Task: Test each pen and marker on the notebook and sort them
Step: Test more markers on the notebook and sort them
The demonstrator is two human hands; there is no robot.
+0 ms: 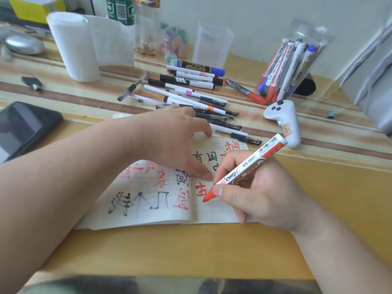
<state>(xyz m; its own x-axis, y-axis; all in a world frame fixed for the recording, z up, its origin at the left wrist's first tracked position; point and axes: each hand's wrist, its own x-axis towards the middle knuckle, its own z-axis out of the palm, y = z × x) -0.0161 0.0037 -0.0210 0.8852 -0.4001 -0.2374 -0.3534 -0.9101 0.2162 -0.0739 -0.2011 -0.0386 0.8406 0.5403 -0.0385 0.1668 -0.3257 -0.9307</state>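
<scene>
Right hand (262,193) grips red marker (251,163), tip on notebook (146,215) — left hand (169,141) spread, pressing it.

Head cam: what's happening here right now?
A person is testing a red Changli marker on the open notebook. The right hand grips the marker, its tip on the right page at a red character. The left hand presses the notebook flat, thumb near the tip. Behind it, a pile of pens and markers lies loose on the table; more markers stand in a clear container at the right.
</scene>
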